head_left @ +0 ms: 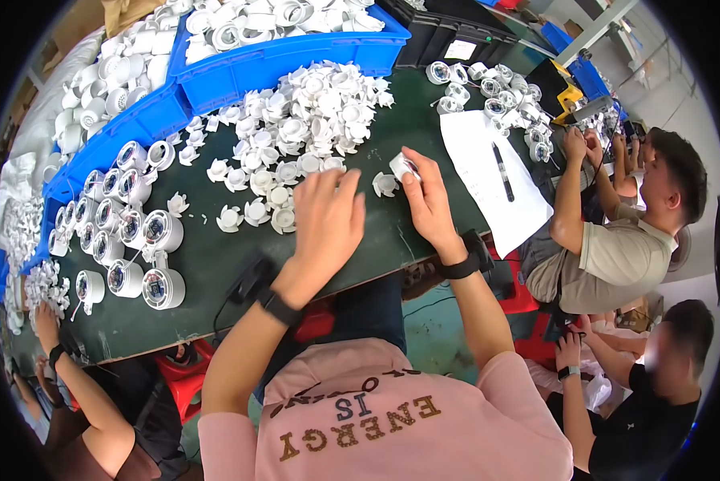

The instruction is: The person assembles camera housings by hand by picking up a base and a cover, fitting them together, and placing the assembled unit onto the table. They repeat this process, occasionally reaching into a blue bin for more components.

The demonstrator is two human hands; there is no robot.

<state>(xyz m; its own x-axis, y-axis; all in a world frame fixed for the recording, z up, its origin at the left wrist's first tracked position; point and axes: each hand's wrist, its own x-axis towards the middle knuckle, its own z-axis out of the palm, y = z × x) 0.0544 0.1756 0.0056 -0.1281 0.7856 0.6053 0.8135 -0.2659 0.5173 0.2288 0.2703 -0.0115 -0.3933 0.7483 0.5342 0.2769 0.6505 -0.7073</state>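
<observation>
My right hand (429, 200) is closed around a small white plastic part (401, 166), with thumb and fingers on its edges; a dark bit shows beside the thumb. Close to it a loose white part with prongs (385, 184) lies on the dark green table (240, 264). Over the near edge of a heap of white pronged plastic parts (312, 112) hovers my left hand (328, 216), palm down. Its fingers are stretched out and slightly apart, and I see nothing in them. Whatever lies directly under that hand is hidden.
Several white round camera-like units (131, 228) stand at the left, more (496, 92) at the far right. Blue bins (296, 64) of white housings line the back beside a black crate (456, 32). A paper sheet (480, 152) carries a pen (503, 171). Co-workers sit on both sides.
</observation>
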